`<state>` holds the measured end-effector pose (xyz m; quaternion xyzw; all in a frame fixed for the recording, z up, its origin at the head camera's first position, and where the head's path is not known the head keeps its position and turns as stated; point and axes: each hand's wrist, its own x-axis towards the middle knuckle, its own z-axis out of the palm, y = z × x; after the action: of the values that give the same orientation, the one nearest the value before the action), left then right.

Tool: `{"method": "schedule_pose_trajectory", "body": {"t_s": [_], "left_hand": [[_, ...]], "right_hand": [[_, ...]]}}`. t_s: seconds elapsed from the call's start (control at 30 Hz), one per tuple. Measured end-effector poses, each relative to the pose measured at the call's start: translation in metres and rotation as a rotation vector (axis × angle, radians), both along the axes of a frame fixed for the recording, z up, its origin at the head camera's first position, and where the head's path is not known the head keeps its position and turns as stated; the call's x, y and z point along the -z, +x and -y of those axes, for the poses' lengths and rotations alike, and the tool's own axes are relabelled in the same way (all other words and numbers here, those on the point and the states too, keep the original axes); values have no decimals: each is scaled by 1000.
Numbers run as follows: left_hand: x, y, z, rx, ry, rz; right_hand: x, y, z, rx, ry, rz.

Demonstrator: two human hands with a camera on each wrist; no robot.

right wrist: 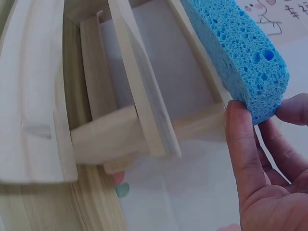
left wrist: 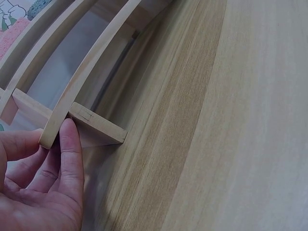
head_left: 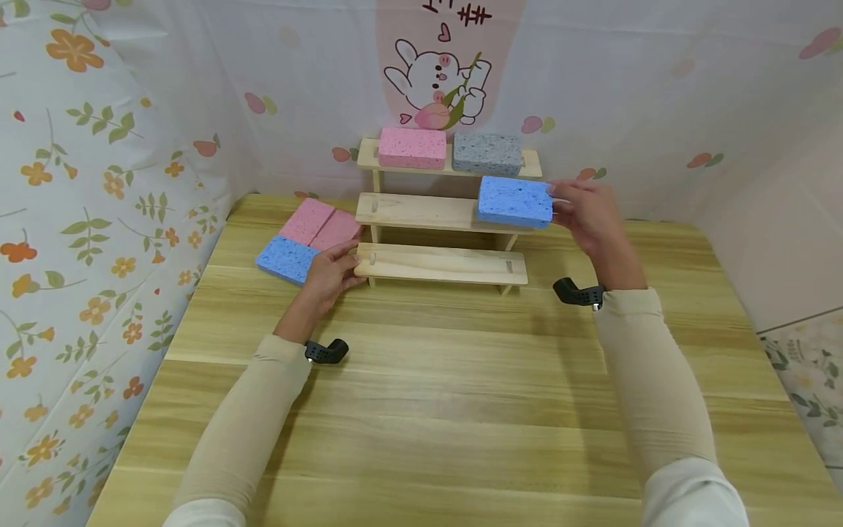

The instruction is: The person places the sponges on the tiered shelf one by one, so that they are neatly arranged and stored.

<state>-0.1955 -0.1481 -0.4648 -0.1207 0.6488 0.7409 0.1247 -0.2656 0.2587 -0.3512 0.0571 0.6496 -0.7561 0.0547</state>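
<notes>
A three-step wooden rack point(head_left: 440, 262) stands on the table. The left hand point(head_left: 332, 274) pinches the left end of its lowest board point(left wrist: 91, 62), thumb on one face and fingers on the other in the left wrist view. By one end, the right hand point(head_left: 589, 216) grips a blue sponge point(head_left: 515, 200) between thumb and fingers. In the head view that sponge point(right wrist: 245, 53) overlaps the right part of the middle board point(head_left: 421, 209). On the top board sit a pink sponge point(head_left: 412, 148) and, to its right, a grey sponge point(head_left: 487, 153).
Left of the rack, two pink sponges point(head_left: 306, 221) and another blue sponge point(head_left: 287, 258) lie together on the wooden table point(head_left: 435, 410). A printed cloth point(head_left: 296, 80) hangs behind the rack, and a flowered cloth point(head_left: 99, 241) borders the table's left side.
</notes>
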Motion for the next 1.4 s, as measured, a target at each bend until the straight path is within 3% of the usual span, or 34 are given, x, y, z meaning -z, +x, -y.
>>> {"method": "schedule_pose_trajectory", "body": {"t_s": [0.7,1.07,1.4], "left_hand": [[1,4,2,-16,26,-1],[2,3,2,-13,27,-8],[0,0,1,-4,30,-13]], "right_hand": [[14,-7,56,-72,-21,26],[21,-7,75,-69,-23,40],[22,-12,98,-82,31,17]]}}
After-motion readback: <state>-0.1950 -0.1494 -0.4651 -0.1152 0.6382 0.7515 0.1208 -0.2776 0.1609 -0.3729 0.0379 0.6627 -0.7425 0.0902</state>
